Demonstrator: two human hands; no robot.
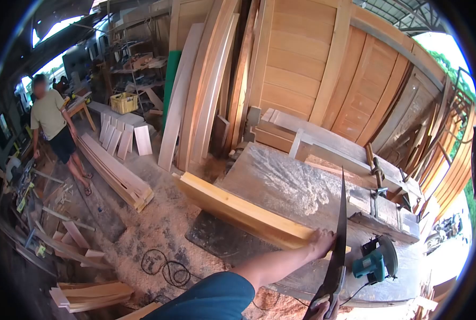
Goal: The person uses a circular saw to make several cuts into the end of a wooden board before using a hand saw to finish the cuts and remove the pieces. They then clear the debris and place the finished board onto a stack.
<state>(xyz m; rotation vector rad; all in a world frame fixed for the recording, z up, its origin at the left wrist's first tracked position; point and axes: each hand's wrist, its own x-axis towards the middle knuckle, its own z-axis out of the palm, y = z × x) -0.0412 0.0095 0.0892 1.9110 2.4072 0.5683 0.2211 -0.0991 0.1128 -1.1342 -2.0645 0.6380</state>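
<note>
A long wooden beam (243, 210) lies along the near edge of the sawdust-strewn workbench (254, 170). My left hand (322, 243) is closed over the beam near its right end, the arm reaching in from the bottom of the view. At the lower edge my right hand (322, 311), partly cut off, grips the handle of a handsaw (339, 245). Its blade points upward and crosses in front of the beam's end, just right of my left hand. To the right of the blade, a teal circular saw (374, 261) rests on the bench with its cord trailing down.
A metal fence with clamps (377, 173) runs along the bench's far side. Wooden doors (296, 58) and tall planks (195, 101) lean behind. Left, a person (54, 120) stands by stacked boards (115, 173). A black cable (168, 269) coils on the sawdust-covered floor.
</note>
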